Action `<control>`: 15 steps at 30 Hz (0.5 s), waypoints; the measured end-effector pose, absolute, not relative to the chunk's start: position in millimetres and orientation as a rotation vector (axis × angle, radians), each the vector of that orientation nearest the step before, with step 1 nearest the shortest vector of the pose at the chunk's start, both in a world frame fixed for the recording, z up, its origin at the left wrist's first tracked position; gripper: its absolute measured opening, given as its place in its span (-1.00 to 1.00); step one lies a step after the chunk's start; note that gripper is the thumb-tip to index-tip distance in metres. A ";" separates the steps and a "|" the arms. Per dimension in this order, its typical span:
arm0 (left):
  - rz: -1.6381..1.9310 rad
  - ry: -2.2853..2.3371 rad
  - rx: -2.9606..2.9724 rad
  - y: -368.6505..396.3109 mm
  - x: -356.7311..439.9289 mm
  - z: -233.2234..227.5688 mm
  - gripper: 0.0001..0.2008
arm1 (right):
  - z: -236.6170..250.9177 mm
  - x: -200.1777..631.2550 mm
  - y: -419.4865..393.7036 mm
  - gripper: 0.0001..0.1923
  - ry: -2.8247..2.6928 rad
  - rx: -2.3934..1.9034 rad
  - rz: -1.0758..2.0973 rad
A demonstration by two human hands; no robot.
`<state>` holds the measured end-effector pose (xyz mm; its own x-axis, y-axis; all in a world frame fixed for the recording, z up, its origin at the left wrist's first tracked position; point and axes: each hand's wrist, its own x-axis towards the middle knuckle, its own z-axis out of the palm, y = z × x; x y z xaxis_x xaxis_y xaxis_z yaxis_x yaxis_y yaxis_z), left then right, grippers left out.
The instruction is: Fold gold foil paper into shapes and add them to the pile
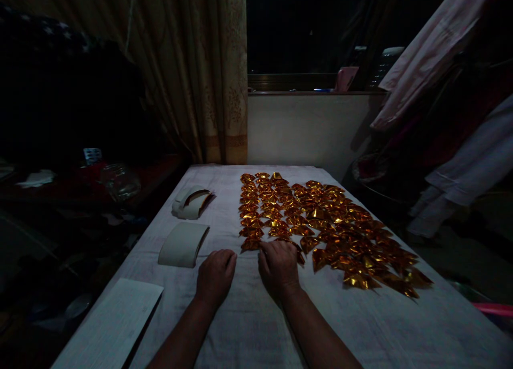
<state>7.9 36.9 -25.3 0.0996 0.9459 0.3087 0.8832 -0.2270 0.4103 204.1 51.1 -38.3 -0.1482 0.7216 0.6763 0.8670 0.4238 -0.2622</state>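
My left hand (217, 274) lies on the white-covered table with its fingers curled in and the thumb against them; nothing shows in it. To its right, my right hand (279, 263) is closed at the front edge of the folded gold foil ingots (276, 223), its knuckles covering part of one. Whatever its fingers hold or touch underneath is hidden. Just left of its fingertips sits a front-row gold ingot (251, 244). The left columns stand in neat lines, while a looser heap of gold ingots (352, 240) spreads on the right.
Left of my hands lie a curved pale card (183, 244), a curved pale piece with a dark opening (192, 202) and a flat white board (110, 326). A dark side table holds a glass jar (120, 181). Clothes (436, 53) hang at right; a curtain (200, 69) hangs behind.
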 end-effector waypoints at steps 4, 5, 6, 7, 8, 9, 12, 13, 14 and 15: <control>0.836 1.857 2.168 36.3 8.6 -24.2 -0.72 | -34.5 202.4 48.9 -0.86 -1.924 -1.318 -0.250; 0.852 1.855 2.140 36.2 8.4 -23.8 -0.72 | -33.1 202.4 48.0 -0.86 -1.933 -1.311 -0.245; 0.870 1.857 2.105 36.5 8.0 -23.5 -0.73 | -31.7 202.5 47.1 -0.86 -1.936 -1.307 -0.236; 0.888 1.863 2.062 37.2 7.3 -23.1 -0.73 | -30.3 202.7 46.3 -0.86 -1.932 -1.305 -0.227; 0.906 1.871 2.014 38.5 6.4 -22.7 -0.72 | -29.1 202.9 45.6 -0.86 -1.924 -1.299 -0.218; 0.925 1.878 1.963 40.5 5.3 -22.4 -0.71 | -28.0 203.0 45.2 -0.86 -1.916 -1.290 -0.207; 0.993 1.877 1.825 51.7 2.6 -21.4 -0.64 | -26.5 201.6 43.9 -0.85 -1.882 -1.267 -0.161; 1.020 1.869 1.790 57.1 2.5 -21.2 -0.61 | -26.8 200.7 43.1 -0.85 -1.872 -1.261 -0.146; 1.046 1.858 1.760 63.0 3.0 -21.0 -0.59 | -27.5 199.6 42.2 -0.85 -1.862 -1.255 -0.132; 1.072 1.844 1.735 69.3 4.1 -21.0 -0.58 | -28.4 198.7 41.3 -0.85 -1.857 -1.252 -0.119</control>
